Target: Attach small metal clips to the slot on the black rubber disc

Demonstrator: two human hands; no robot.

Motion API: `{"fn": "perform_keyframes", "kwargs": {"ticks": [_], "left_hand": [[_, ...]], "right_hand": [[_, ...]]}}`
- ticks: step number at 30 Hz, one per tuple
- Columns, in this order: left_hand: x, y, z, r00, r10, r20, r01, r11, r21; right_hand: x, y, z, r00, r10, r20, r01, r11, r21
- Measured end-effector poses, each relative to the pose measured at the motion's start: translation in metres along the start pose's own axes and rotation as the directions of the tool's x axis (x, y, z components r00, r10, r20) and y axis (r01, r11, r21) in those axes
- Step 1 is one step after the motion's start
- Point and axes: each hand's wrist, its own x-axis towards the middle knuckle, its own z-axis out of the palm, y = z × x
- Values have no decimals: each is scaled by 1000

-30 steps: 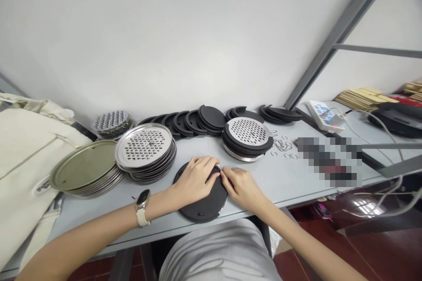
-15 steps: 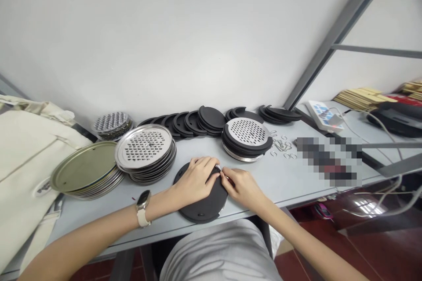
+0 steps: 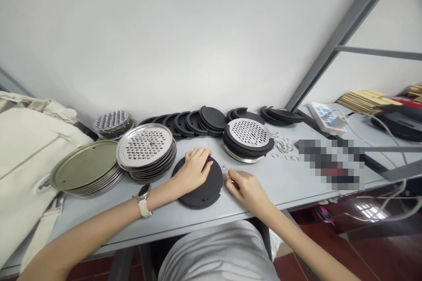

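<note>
A round black disc (image 3: 206, 191) lies flat on the table before me, with a small hole near its front edge. My left hand (image 3: 194, 167) rests on the disc's upper left, fingers stretched across it and thumb apart. Just right of the disc, my right hand (image 3: 242, 184) is closed around a slim shiny metal piece (image 3: 226, 170); its tip sticks out toward the disc, and its kind I cannot make out. Behind my right hand, a perforated silver plate (image 3: 249, 132) sits on a stack of black discs. Small metal rings and clips (image 3: 282, 147) are scattered to its right.
Stacked perforated metal plates (image 3: 145, 145) and olive-green round trays (image 3: 85, 167) stand to the left, beside a cream bag (image 3: 29, 153). Black notched discs (image 3: 212, 118) line the wall. At right are a power strip (image 3: 326, 118), a pixelated patch and a metal frame (image 3: 346, 22).
My hands have drawn apart. The right one moved off the disc's edge with the metal piece, while the left shifted back a little. The disc has turned, its front hole now further right.
</note>
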Motion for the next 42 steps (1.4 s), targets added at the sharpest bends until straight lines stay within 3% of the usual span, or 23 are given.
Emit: {"fn": "perform_keyframes", "kwargs": {"ticks": [10,16,21,42], "left_hand": [[-5,1,-1,1000,13,-12,-14,997,-78],[-6,7,-5,992,121,40,-114,983,-145],[-7,12,-7,966,247,78,-224,948,-226],[-7,11,-8,919,391,55,-384,917,-108]], "right_hand": [[1,-5,-2,999,19,45,-22,998,50],[4,-8,-6,996,45,77,-53,993,109],[4,-10,-7,994,-46,100,39,997,65],[0,-5,-1,994,-73,76,68,995,67]]}}
